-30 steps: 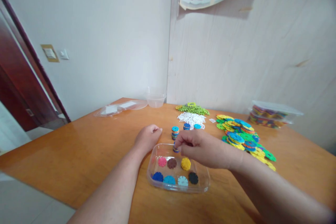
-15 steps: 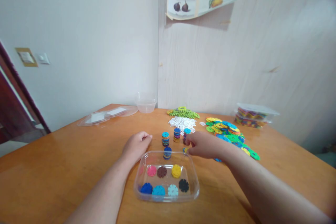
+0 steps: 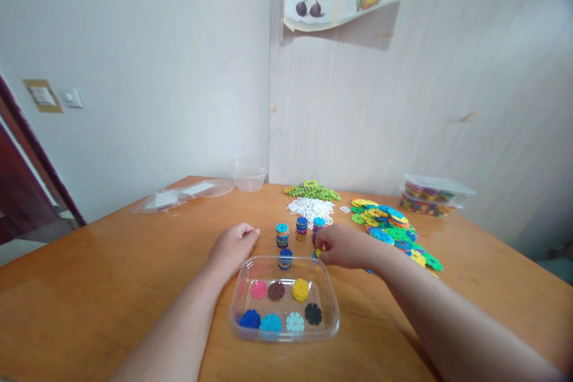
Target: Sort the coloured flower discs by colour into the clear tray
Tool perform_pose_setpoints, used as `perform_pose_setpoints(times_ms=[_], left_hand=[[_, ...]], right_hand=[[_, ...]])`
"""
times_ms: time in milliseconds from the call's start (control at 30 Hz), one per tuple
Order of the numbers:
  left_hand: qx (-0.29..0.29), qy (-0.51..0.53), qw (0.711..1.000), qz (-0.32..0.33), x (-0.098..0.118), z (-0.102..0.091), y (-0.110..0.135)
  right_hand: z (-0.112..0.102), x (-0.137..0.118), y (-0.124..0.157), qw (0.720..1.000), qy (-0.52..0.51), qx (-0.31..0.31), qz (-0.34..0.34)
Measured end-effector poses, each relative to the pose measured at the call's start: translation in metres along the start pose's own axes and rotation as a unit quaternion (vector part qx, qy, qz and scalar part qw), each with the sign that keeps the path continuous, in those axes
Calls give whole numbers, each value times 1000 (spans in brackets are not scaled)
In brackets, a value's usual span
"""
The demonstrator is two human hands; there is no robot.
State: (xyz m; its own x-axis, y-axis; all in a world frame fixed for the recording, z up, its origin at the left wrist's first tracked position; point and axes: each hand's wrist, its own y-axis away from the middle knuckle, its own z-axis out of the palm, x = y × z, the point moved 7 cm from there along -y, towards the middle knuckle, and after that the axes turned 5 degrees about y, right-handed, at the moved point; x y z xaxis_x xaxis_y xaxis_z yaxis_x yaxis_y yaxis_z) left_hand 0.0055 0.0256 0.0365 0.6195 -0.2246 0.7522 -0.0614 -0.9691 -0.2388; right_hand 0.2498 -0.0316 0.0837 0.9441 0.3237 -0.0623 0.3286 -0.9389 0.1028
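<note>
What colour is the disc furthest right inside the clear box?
The disc is black, and it shows best in the head view.

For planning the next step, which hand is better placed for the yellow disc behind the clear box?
Probably the right hand: it is at the yellow disc, while the left hand is farther, left of the stacks.

Held left hand (image 3: 233,248) in a loose fist; angled right hand (image 3: 349,246) inward and downward, half curled.
</note>
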Motion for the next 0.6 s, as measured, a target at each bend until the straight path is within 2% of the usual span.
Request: perform_pose_setpoints(times_ms=[267,600], left_hand=[[-4,13,1000,4,-5,2,-2],[-5,3,1000,0,-3,1,-1]], right_hand=[[-29,3,14,999,-17,28,19],[2,-3,0,1000,-23,-11,-16]])
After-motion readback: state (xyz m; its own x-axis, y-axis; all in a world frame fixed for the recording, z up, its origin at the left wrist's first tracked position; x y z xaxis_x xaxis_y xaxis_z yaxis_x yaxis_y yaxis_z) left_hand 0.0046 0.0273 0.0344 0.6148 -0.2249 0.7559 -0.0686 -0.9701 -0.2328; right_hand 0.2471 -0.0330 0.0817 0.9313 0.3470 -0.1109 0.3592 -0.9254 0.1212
